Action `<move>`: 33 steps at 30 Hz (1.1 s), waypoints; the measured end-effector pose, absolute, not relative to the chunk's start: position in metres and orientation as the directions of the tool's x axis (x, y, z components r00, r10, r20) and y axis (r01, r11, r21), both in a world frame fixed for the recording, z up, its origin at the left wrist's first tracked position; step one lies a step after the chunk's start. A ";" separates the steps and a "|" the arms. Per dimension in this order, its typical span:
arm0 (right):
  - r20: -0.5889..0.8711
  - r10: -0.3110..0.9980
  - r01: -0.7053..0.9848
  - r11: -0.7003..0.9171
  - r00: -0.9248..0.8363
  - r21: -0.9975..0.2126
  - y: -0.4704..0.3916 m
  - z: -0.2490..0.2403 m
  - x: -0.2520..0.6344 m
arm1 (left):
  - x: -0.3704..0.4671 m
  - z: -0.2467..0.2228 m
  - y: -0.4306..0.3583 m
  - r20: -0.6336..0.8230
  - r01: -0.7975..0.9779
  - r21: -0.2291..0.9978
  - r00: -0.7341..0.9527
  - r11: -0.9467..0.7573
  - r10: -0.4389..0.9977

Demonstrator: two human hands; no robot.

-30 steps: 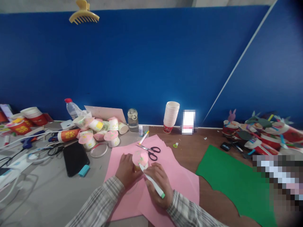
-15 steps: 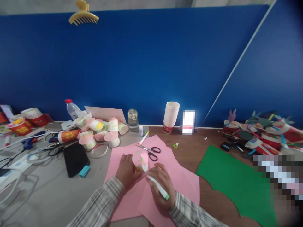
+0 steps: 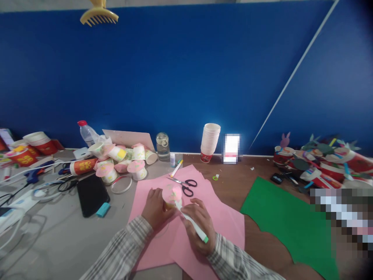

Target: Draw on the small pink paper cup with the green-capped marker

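A small paper cup topped with a pink paper disc (image 3: 171, 193) stands on pink paper sheets (image 3: 224, 221); green marks show on the disc. My left hand (image 3: 155, 210) is closed round the cup's left side. In my right hand (image 3: 199, 223) is a white marker with a green end (image 3: 196, 229), its tip at the lower right edge of the disc. Just beyond the cup lie scissors with dark handles (image 3: 186, 186), blades pointing left. Farther back is a white-and-yellow marker (image 3: 176, 168).
Several pink-topped paper cups (image 3: 136, 170) crowd the back left, near a glass jar (image 3: 162, 147) and a black phone (image 3: 92, 194). Stacked white cups (image 3: 210, 140) stand at the back. Green paper (image 3: 279, 221) lies right, before a pile of decorated red cups (image 3: 332, 167).
The view has shifted slightly, so everything sits a little higher and further left. Both hands keep their grips, and the marker tip stays by the disc's edge.
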State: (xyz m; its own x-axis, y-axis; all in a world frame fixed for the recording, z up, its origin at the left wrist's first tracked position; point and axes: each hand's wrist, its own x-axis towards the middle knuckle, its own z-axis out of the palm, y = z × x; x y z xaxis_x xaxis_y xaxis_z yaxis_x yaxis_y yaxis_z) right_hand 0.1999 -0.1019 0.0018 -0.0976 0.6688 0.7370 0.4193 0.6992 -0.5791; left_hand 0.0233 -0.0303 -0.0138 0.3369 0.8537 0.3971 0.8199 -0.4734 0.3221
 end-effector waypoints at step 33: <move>0.725 0.689 0.439 0.655 -0.011 -0.615 -0.100 -0.002 0.202 | 0.024 -0.012 -0.031 0.397 0.817 0.325 0.340 -0.477 0.853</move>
